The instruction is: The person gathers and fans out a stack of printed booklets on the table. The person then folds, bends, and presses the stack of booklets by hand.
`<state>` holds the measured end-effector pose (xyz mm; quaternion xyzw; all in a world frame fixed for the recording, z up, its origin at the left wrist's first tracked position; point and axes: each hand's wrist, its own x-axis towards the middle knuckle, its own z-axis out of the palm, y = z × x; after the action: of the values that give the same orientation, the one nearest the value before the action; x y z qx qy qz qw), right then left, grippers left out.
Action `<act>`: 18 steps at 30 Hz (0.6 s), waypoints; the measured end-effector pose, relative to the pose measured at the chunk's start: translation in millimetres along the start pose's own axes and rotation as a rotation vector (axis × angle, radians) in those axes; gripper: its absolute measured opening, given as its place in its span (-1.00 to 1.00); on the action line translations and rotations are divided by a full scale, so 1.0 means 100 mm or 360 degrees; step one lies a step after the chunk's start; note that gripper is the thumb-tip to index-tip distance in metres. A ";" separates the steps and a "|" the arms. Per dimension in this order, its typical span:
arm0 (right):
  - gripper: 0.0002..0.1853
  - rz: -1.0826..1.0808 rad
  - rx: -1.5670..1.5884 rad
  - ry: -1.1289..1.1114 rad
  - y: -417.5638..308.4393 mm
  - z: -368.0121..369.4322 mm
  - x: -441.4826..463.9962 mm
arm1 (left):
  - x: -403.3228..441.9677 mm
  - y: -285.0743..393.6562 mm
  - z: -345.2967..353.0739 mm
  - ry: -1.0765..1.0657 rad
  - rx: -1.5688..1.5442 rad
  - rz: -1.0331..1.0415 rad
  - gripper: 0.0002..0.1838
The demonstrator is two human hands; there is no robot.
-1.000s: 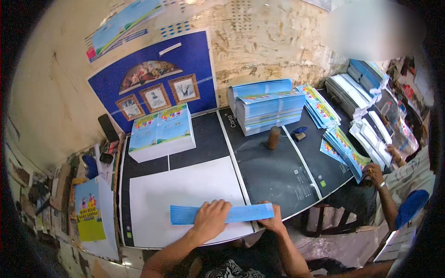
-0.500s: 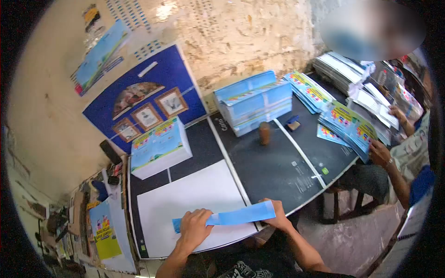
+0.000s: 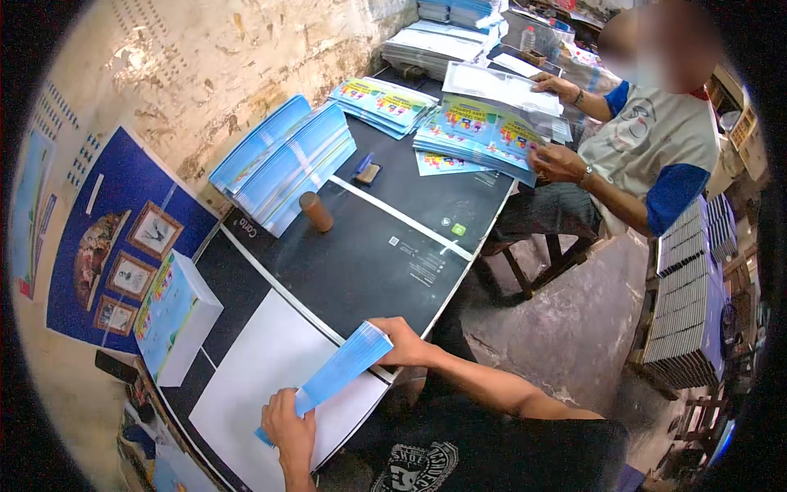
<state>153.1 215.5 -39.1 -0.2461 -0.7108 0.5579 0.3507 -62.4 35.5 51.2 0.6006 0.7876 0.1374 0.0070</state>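
A bundle of blue printed sheets [image 3: 344, 366], seen along its edge, is held slanted over a large white sheet [image 3: 246, 385]. My left hand [image 3: 288, 428] is wrapped around its lower left end. Its upper right end is gripped by my right hand [image 3: 402, 341], close to the table's front edge. Colourful printed covers lie on a thick white paper stack [image 3: 168, 307] to the left of the white sheet. A brown cylinder [image 3: 316, 212] stands on the black table beyond my hands.
Blue bundles [image 3: 287, 164] stand by the wall. A blue-handled stamp-like object [image 3: 368, 170] lies near them. Across the table a co-worker [image 3: 648, 148] handles printed covers [image 3: 475, 131] and a white sheet [image 3: 500, 86]. Book stacks [image 3: 680, 303] stand at the right.
The view has swung right, showing more of the co-worker, who now holds a white sheet raised over the covers. In view, the blue bundle has gone from nearly level to steeply slanted.
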 end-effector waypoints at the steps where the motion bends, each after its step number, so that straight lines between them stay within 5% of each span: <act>1: -0.63 -0.0008 0.0005 0.0010 -0.01 0.00 0.01 | 0.01 -0.01 0.01 -0.0003 0.0000 0.0001 -0.71; 10: -0.37 -0.0271 -0.0320 0.0261 0.18 0.03 -0.07 | 0.06 0.06 -0.08 -0.0023 0.0033 0.0045 -0.72; 13: 0.06 -0.0421 -0.0676 0.0222 -0.31 -0.13 0.02 | 0.05 -0.01 -0.04 -0.0027 -0.0010 0.0028 -0.70; 18: 0.08 -0.0745 -0.1134 -0.0398 -1.58 -0.12 0.38 | 0.04 0.02 -0.07 -0.0070 -0.0049 0.0022 -0.68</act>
<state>145.1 210.6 123.1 -0.1148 -0.9322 0.2091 0.2722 -62.6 38.7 59.0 0.6086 0.7810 0.1364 0.0327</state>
